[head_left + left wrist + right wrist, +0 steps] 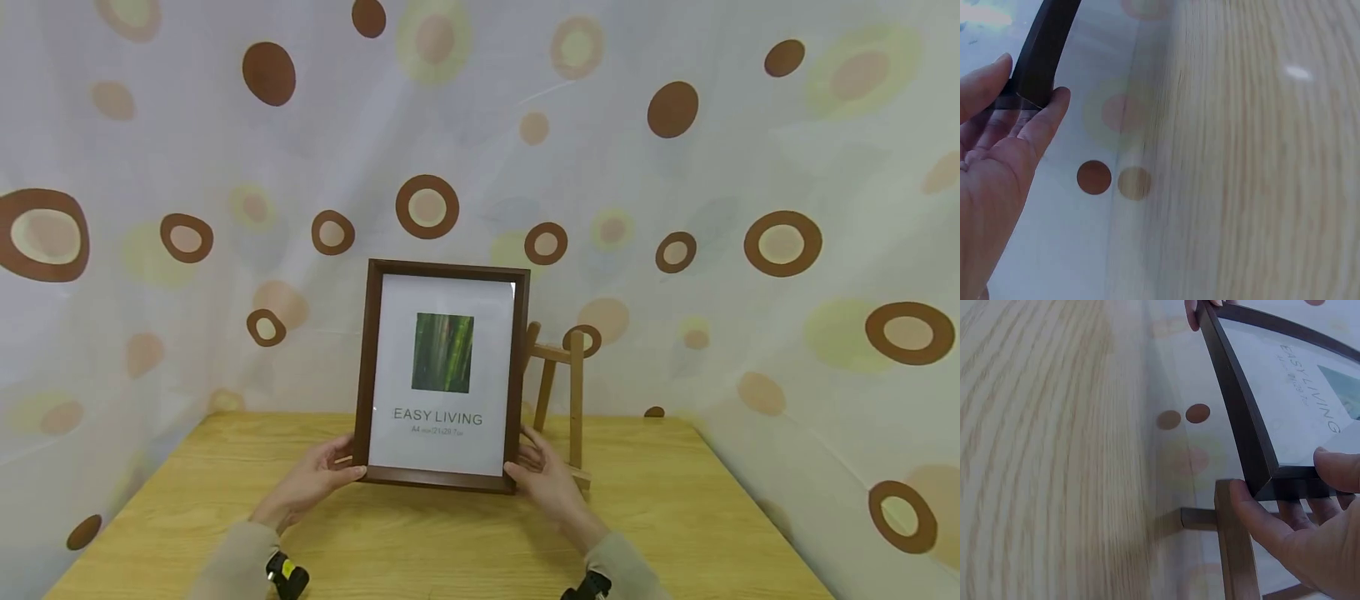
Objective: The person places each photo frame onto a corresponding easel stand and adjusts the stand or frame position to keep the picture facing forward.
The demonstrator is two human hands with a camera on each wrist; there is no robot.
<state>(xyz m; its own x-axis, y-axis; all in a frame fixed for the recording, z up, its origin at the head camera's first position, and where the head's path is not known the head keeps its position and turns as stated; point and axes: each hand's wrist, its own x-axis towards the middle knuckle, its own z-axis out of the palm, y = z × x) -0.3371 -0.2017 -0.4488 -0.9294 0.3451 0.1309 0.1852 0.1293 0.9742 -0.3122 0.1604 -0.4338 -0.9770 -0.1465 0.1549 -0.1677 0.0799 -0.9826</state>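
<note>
A dark brown picture frame (442,481) stands nearly upright between my two hands, tilted slightly. Its white insert carries a small green picture and the words "EASY LIVING". My left hand (318,475) grips its lower left corner, thumb on the front and fingers behind. At the lower right corner my right hand (546,477) holds it the same way. The right wrist view shows the frame's bottom edge (1235,394) raised off the table. Close behind my right hand is a wooden easel (576,400), partly hidden by the picture frame and the hand.
Below is a light wooden table (420,550). A pale curtain (480,142) with brown and pastel circles hangs behind it and along both sides.
</note>
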